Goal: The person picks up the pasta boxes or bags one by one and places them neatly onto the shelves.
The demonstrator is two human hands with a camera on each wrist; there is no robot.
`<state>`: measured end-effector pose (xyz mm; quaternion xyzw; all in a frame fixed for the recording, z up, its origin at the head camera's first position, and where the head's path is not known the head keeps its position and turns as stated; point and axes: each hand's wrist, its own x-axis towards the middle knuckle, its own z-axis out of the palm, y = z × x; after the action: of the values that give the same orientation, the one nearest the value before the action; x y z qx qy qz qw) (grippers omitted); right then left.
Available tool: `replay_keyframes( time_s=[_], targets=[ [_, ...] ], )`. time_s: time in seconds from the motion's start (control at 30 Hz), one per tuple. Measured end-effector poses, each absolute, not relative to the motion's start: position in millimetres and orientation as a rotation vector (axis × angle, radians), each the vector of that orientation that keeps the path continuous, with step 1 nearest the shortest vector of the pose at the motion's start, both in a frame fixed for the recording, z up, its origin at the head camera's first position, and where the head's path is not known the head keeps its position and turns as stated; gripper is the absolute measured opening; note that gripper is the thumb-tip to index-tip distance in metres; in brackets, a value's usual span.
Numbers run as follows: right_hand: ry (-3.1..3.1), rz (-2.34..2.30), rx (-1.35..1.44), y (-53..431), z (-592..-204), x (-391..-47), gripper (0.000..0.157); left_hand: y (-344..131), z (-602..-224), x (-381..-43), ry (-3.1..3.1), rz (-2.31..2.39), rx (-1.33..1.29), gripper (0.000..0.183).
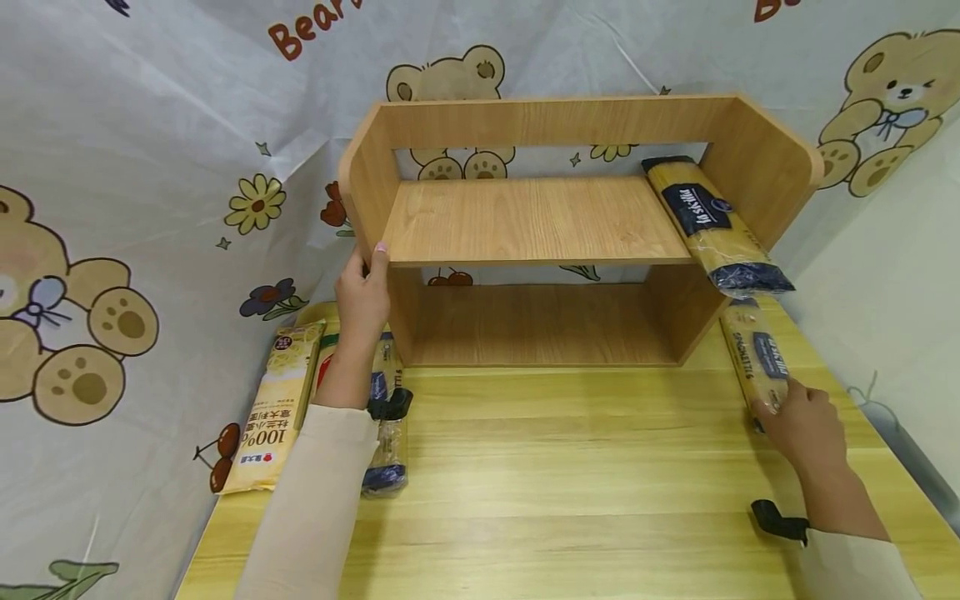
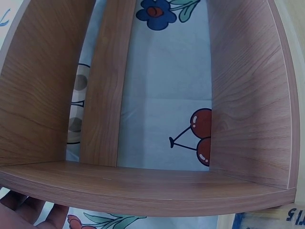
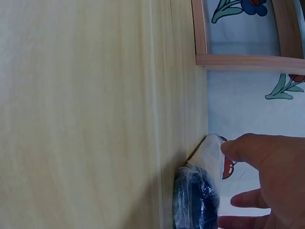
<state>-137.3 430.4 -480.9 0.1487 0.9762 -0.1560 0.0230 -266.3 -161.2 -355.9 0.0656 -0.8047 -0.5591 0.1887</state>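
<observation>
A two-tier wooden desk shelf (image 1: 540, 218) stands toward the back of the table. My left hand (image 1: 363, 293) grips the front edge of its left side panel, thumb at the edge of the upper board; fingertips show behind the panel in the left wrist view. At the right, my right hand (image 1: 810, 429) holds the near end of a spaghetti pack (image 1: 756, 350), thumb on its left side. That pack's dark-blue wrapper end (image 3: 195, 198) appears below the thumb in the right wrist view. Another spaghetti pack (image 1: 712, 221) lies on the upper board, its front end jutting past the edge.
Left of the shelf lie a yellow pasta packet (image 1: 273, 408), a partly hidden packet (image 1: 324, 362) behind my forearm, and a spaghetti pack (image 1: 390, 454) with blue ends. A bear-print cloth (image 1: 187, 108) hangs behind the wooden table (image 1: 570, 483).
</observation>
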Motion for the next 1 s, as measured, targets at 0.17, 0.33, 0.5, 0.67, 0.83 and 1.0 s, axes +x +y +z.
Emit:
replay_keyframes(
  time_s=[0.17, 0.33, 0.5, 0.67, 0.83, 1.0],
  targets=[
    [2.973, -0.449, 0.491, 432.5, -481.3, -135.4, 0.091, -161.3, -356.4, -266.0, -2.262, -1.58, 0.174, 0.059],
    [2.934, -0.445, 0.494, 432.4, -478.3, -134.2, 0.093, -160.9, -355.3, -265.1, -2.263, -1.579, 0.173, 0.058],
    [2.916, -0.439, 0.505, 434.7, -479.2, -136.1, 0.097, -160.7, -354.2, -264.7, -2.259, -1.58, 0.167, 0.059],
    [2.895, -0.413, 0.503, 437.4, -481.4, -137.7, 0.1, -160.5, -353.6, -264.3, -2.264, -1.582, 0.165, 0.059],
    [2.878, -0.415, 0.518, 437.4, -482.0, -138.9, 0.1, -161.1, -354.6, -264.9, -2.266, -1.579, 0.165, 0.06],
    [2.865, -0.41, 0.525, 436.2, -480.5, -139.9, 0.101, -161.5, -355.6, -265.5, -2.267, -1.572, 0.165, 0.06]
  ],
)
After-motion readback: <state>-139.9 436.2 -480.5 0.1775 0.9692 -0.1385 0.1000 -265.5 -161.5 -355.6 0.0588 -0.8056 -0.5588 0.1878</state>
